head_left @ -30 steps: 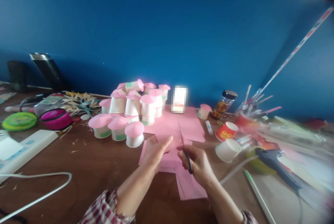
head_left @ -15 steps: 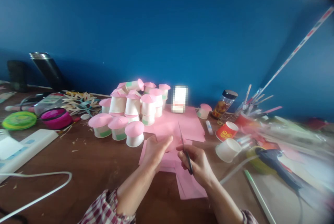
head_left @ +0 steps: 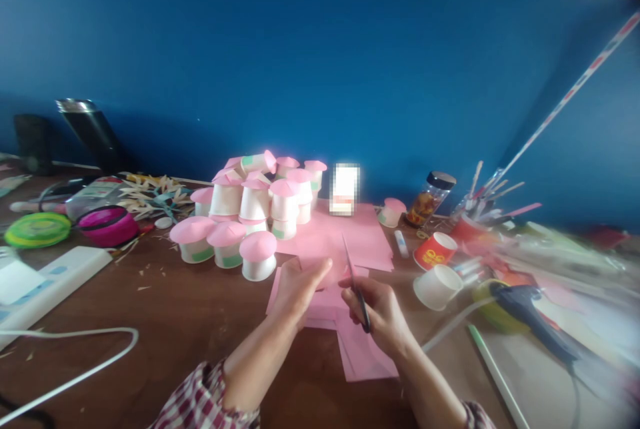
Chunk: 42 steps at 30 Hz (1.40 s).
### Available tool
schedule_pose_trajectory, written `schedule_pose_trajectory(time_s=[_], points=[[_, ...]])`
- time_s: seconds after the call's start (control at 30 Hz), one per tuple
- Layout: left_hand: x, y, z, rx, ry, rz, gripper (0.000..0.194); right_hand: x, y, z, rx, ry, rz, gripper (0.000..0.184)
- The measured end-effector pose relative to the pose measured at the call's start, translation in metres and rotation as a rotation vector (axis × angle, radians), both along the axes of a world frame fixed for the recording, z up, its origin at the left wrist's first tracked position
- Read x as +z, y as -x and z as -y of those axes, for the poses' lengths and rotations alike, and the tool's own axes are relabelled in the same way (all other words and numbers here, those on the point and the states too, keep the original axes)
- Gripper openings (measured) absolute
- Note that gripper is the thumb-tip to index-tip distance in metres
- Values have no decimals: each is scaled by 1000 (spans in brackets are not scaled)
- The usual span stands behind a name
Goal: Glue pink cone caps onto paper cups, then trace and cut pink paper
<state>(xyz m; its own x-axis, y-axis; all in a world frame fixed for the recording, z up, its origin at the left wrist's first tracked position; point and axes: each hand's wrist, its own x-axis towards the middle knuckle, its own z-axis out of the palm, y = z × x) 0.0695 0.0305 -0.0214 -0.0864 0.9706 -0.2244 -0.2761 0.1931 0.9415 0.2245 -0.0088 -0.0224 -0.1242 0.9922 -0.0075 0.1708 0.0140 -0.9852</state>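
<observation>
My left hand (head_left: 301, 285) is closed on a piece of pink paper (head_left: 327, 279), its thumb lying on top. The paper's outline blends into the pink sheets (head_left: 367, 355) beneath. Scissors (head_left: 361, 299) with dark handles are in my right hand (head_left: 377, 312), fingers wrapped round the loops and the blades pointing away from me. The blades are beside the paper; whether they touch it I cannot tell. Left of my hands stand several white paper cups with pink cone tops (head_left: 257, 249), some stacked on others.
On the right are a red cup (head_left: 435, 251), a white cup (head_left: 439, 287), a glue gun (head_left: 535, 315) and a jar (head_left: 431, 199). A white power strip (head_left: 65, 275) and a magenta case (head_left: 107, 225) lie on the left. A blurred-out bright upright thing (head_left: 344, 189) stands at the back.
The scissors and my right hand have shifted very slightly. My left hand and the things on the table look the same.
</observation>
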Motion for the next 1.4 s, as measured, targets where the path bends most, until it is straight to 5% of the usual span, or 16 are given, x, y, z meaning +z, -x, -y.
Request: schedule_pose_trajectory(time_s=[1.4], points=[[11,3,4,-47,16,-115,37,0,-2,-1,-6,-3,10,38]])
